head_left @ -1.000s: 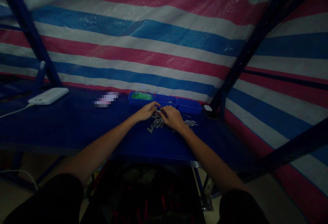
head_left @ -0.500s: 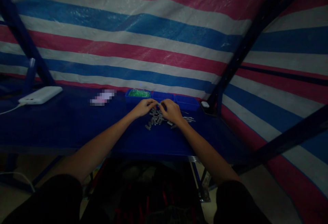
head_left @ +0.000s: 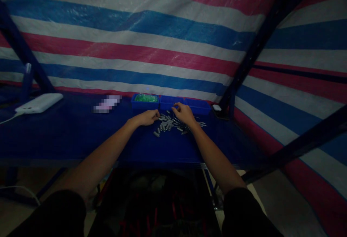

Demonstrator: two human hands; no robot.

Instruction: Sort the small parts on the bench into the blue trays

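Observation:
Both hands rest on a dark blue table (head_left: pixel 81 136) at a heap of small grey metal cylinders (head_left: pixel 166 125). My left hand (head_left: pixel 148 117) lies at the heap's left edge, its fingers curled in a pinch; whatever it holds is too small to see. My right hand (head_left: pixel 184 113) hovers at the heap's far right with fingers pinched together near the middle blue tray (head_left: pixel 169 102). Thin metal pins (head_left: pixel 202 124) lie just right of that hand.
Three small blue trays stand in a row behind the heap: the left tray (head_left: pixel 145 99) holds green pieces, and a right tray (head_left: pixel 199 106) is next to the middle one. A white power bank (head_left: pixel 39 103) with a cable lies far left. A striped tarp hangs behind.
My hands have moved apart: the left drew back to the heap's left edge, the right lifted toward the middle tray. The view shifted slightly.

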